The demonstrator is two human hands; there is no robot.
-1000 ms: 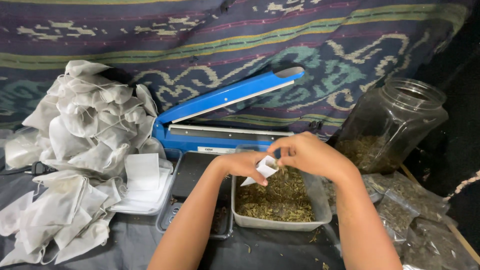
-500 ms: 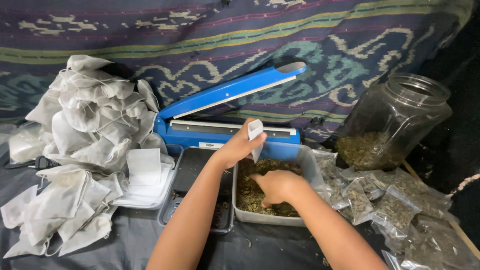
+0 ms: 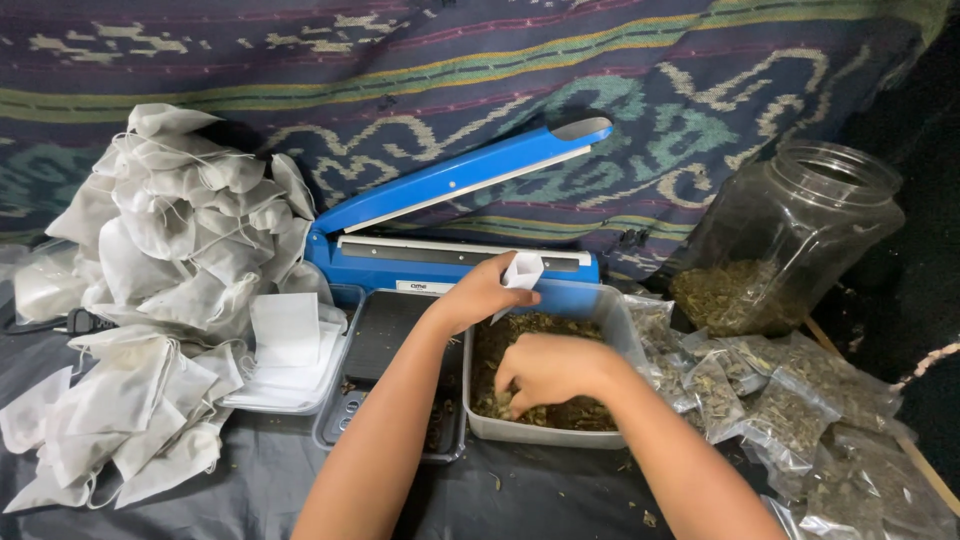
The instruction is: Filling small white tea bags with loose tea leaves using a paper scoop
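Since the frame 0.5 s ago, the left hand (image 3: pixel 478 298) has tipped the small white paper bag (image 3: pixel 522 271) from upright to a slant, its mouth now turned toward the right, and the right hand (image 3: pixel 545 372) has shifted a little toward the near side of the clear plastic tub (image 3: pixel 632 352), staying down among the dried herbs (image 3: pixel 520 335).

There is 1 tub of herbs, 1 blue heat sealer (image 3: pixel 440 225) with its arm raised behind it, 1 dark tray (image 3: pixel 385 345) just left of the tub, and 1 large clear jar (image 3: pixel 790 240) lying tilted at the right, partly filled with the same dried leaf. Several sealed clear packets (image 3: pixel 790 410) of herbs lie beside the jar; their exact number cannot be told. A heap of filled white bags (image 3: pixel 170 260), too many to count, sits at the left, with a flat stack of empty white bags (image 3: pixel 288 345) beside it.

The left hand is closed in a pinch on the paper bag, held above the tub's far edge. The right hand is curled palm down, fingers bent into the herbs, closing on a pinch of them. Both forearms reach in from the bottom edge.
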